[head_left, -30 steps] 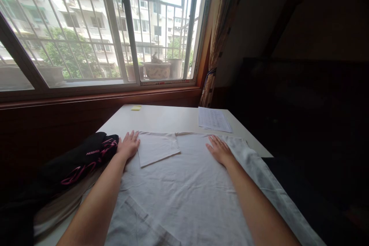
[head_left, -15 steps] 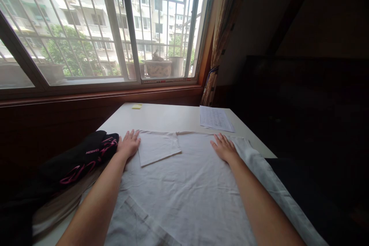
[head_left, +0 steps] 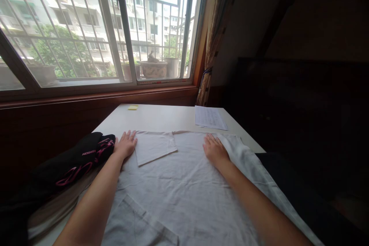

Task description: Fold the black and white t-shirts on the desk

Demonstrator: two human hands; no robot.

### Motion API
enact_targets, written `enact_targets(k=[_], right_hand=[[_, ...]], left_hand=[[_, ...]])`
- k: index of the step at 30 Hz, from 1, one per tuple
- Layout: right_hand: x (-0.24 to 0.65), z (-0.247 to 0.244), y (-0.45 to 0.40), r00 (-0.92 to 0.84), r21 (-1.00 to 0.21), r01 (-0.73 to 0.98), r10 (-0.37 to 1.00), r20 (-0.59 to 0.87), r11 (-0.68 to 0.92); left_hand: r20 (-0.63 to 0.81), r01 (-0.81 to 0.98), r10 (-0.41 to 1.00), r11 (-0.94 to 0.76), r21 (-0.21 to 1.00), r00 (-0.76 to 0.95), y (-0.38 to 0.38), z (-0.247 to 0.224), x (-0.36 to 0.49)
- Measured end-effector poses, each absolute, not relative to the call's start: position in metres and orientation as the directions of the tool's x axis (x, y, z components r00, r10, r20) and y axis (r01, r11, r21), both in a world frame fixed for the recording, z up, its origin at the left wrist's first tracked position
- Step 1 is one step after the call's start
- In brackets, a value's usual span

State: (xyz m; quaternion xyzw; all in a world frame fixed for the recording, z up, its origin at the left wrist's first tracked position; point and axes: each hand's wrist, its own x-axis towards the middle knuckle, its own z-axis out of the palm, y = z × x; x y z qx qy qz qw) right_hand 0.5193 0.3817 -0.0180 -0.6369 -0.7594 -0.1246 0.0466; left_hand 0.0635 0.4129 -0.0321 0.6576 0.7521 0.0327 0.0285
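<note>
A white garment [head_left: 184, 188] lies spread over the table, with a sleeve-like flap [head_left: 154, 146] folded over near its far left corner. My left hand [head_left: 125, 144] rests flat on the garment's far left edge, fingers apart, beside the black clothing. On the right part of the cloth lies my right hand [head_left: 215, 150], palm down with its fingers stretched forward, holding nothing. Faint wrinkles run across the cloth between my forearms.
Black clothing with pink print [head_left: 77, 161] is heaped at the left. Beyond the garment, the white table [head_left: 164, 117] bears a yellow note [head_left: 133, 107] and printed sheets [head_left: 210, 118]. A barred window [head_left: 95, 27] and a tied curtain [head_left: 206, 77] stand behind.
My right hand has slid a little to the left over the cloth, its fingers now closer together. My left hand stays at the far left edge. The view has shifted slightly.
</note>
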Motion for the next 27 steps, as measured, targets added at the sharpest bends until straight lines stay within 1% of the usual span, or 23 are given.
enact_targets(k=[2, 4, 7, 11, 13, 16, 19, 21, 24, 27], right_hand=[[0.505, -0.019, 0.351, -0.326, 0.087, 0.945, 0.921, 0.211, 0.315], [0.490, -0.021, 0.317, -0.436, 0.009, 0.898, 0.885, 0.164, 0.440], [0.474, -0.024, 0.270, -0.527, -0.103, 0.841, 0.847, 0.070, 0.532], [0.468, -0.022, 0.241, -0.541, -0.179, 0.823, 0.840, 0.044, 0.539], [0.468, -0.022, 0.240, -0.531, -0.192, 0.827, 0.846, 0.039, 0.528], [0.468, -0.022, 0.242, -0.524, -0.201, 0.831, 0.851, 0.033, 0.519], [0.468, -0.024, 0.242, -0.526, -0.202, 0.827, 0.849, 0.047, 0.524], [0.468, -0.025, 0.241, -0.528, -0.197, 0.826, 0.847, 0.061, 0.528], [0.468, -0.025, 0.240, -0.528, -0.188, 0.826, 0.846, 0.070, 0.531], [0.468, -0.024, 0.238, -0.526, -0.180, 0.830, 0.848, 0.065, 0.528]], left_hand=[[0.005, 0.987, 0.991, 0.133, 0.087, -0.134, 0.413, -0.032, 0.064], [0.014, 0.987, 0.991, 0.132, 0.089, -0.133, 0.412, -0.031, 0.064], [0.053, 0.990, 0.992, 0.109, 0.094, -0.114, 0.410, -0.029, 0.062], [0.162, 0.994, 0.984, 0.051, 0.100, -0.067, 0.403, -0.023, 0.066], [0.233, 0.994, 0.972, -0.036, 0.101, 0.011, 0.392, -0.020, 0.078], [0.290, 0.959, 0.927, -0.272, 0.083, 0.238, 0.359, -0.015, 0.110], [0.263, 0.841, 0.824, -0.536, 0.078, 0.501, 0.309, -0.017, 0.143], [0.227, 0.773, 0.770, -0.627, 0.099, 0.596, 0.275, -0.023, 0.156], [0.193, 0.733, 0.745, -0.665, 0.143, 0.638, 0.237, -0.032, 0.156], [0.202, 0.745, 0.765, -0.643, 0.177, 0.612, 0.219, -0.036, 0.146]])
